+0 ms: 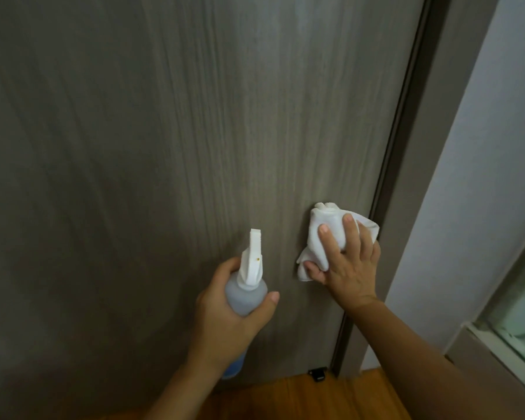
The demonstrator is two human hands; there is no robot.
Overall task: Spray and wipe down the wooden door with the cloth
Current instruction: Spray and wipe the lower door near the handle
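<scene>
The right hand [350, 262] presses a crumpled white cloth [328, 234] flat against the grey-brown wood-grain door [164, 147], fingers spread over the bundle and the thumb hooked under its lower fold, so the cloth is gripped. The cloth sits low on the door, just beside the door's right edge, where a dark vertical frame strip [397, 165] runs down to the floor. The left hand [228, 307] wraps around a translucent plastic spray bottle with a white trigger head [249, 280], thumb across the front, nozzle pointing up at the door. The two hands are near each other but apart. Left of the bottle and above both hands the door face stretches wide. Below, an orange-brown wooden floor [331, 398] meets the door bottom, with a small black door stop [317, 374] there. To the right stands a pale wall [467, 207].
</scene>
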